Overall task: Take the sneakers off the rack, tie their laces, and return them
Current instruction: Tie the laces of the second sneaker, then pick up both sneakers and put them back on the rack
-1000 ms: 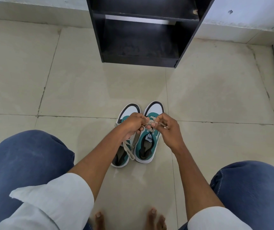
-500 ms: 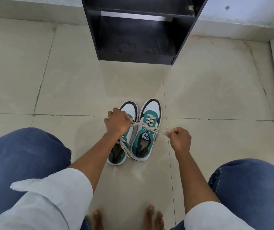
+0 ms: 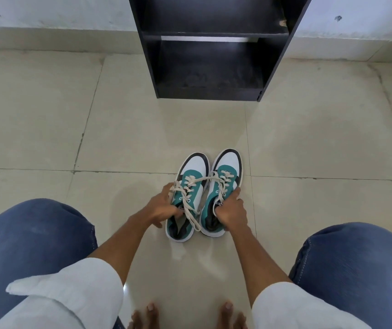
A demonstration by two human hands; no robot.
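Floor [image 3: 47,115] tiles are big glossy beige squares with thin, slightly grubby grout lines, and they take up most of the view. Past the hands, well beyond the shoe toes, stands the rack [image 3: 210,55], a boxy matte-black unit with flat shelves, the lowest one dusty and scuffed. Behind it runs a pale, marked wall [image 3: 47,13].

Nearer than the hands, blue denim knees [image 3: 31,245] bulge in on both sides, with rolled white sleeves [image 3: 71,295] that look like soft cotton, and bare toes at the bottom edge.

Now the sneakers: both sit side by side on the floor, toes pointing at the rack. Left sneaker [image 3: 189,198] and right sneaker [image 3: 222,193] are low-tops with smooth white toe caps, dark trim, teal panels, white rubber soles and dark linings. Flat cream laces [image 3: 205,179] run across from one shoe to the other in a loose strand, and more lace dangles between them.

Left hand [image 3: 162,208] is closed round the outer side and collar of the left sneaker, fingers tucked in by the tongue. Right hand [image 3: 231,211] is clamped on the right sneaker's collar the same way, thumb along the outside.
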